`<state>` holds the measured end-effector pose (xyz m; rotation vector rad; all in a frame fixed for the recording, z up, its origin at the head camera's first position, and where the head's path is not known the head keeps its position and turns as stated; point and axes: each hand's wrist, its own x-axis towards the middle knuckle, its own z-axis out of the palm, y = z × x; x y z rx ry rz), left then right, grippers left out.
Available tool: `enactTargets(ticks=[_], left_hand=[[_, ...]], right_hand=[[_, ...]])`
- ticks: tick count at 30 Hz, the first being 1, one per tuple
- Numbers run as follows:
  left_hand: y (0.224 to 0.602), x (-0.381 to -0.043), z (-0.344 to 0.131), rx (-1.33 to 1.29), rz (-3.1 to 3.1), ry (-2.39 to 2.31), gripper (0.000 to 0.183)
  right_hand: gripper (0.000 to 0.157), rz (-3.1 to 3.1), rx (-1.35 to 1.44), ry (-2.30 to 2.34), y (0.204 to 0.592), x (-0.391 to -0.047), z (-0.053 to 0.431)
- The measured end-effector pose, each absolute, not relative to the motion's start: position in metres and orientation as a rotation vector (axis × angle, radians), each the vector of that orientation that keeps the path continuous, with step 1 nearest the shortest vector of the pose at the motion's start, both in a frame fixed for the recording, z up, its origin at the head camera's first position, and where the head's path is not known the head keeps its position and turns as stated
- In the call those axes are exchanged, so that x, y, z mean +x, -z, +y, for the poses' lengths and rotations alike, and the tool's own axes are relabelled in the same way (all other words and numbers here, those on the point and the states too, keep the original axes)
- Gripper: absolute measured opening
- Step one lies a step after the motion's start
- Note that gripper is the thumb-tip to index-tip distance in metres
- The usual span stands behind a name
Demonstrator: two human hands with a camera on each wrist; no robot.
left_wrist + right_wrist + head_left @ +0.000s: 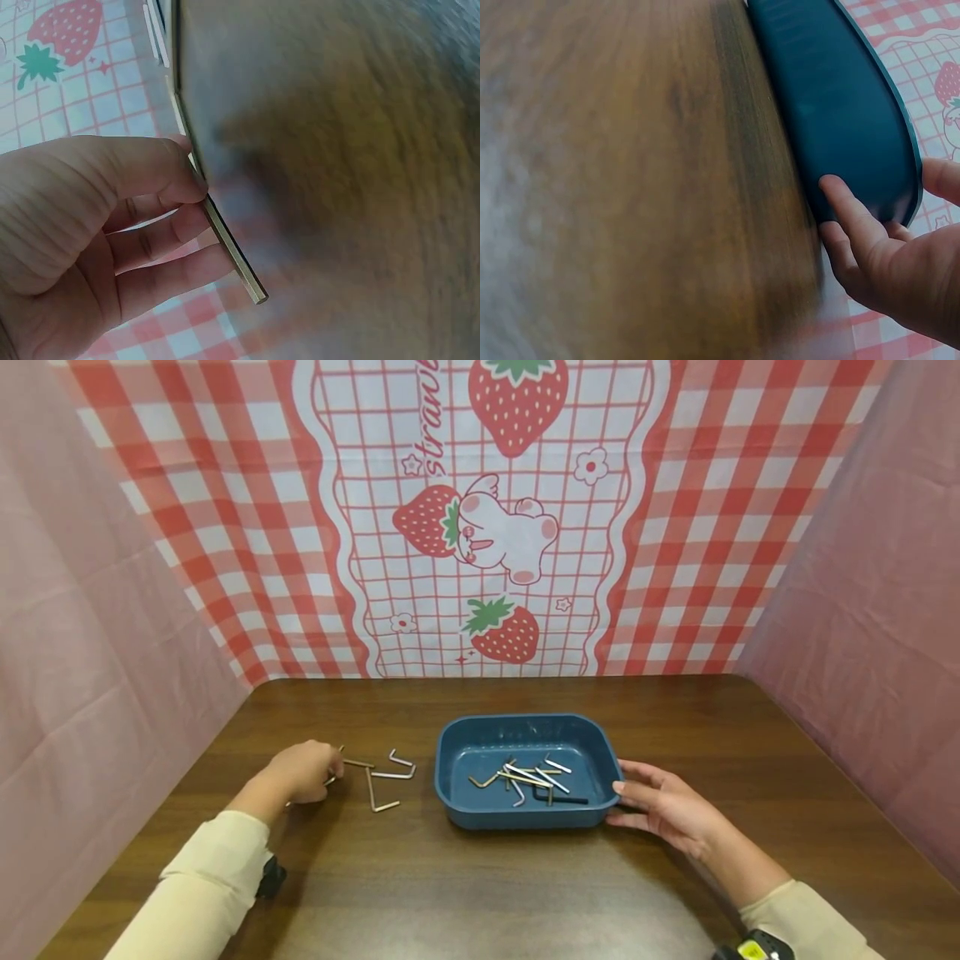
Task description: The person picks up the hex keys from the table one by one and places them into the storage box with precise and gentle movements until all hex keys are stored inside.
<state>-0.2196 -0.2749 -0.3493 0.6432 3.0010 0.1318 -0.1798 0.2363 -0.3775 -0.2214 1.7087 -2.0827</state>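
On the left of the table, my left hand [306, 772] pinches a brass-coloured hex key [232, 251] between thumb and fingertips, close to the tabletop. Loose beside it on the wood are several more keys, among them a brass hex key [371, 789] and a silver hex key [393, 775]. In the middle stands a blue rectangular tray [525, 818] with several silver and brass hex keys and a black hex key [562, 798] inside. My right hand [667, 810] touches the tray's right end, its fairly straight fingers [855, 217] against the outer wall.
The brown wooden table [450, 893] reaches back to a red-and-white checked cloth [262, 543] with strawberry prints. Pink cloth [870, 635] hangs along both sides.
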Motion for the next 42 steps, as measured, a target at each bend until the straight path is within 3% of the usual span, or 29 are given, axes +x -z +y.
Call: enactTargets(ticks=[42], left_hand=[[0.296,-0.217,-0.187,1.139,2.908,-0.08,0.02]], right_hand=[[0.074,1.738,-0.202,2.061,0.375,-0.179,0.235]])
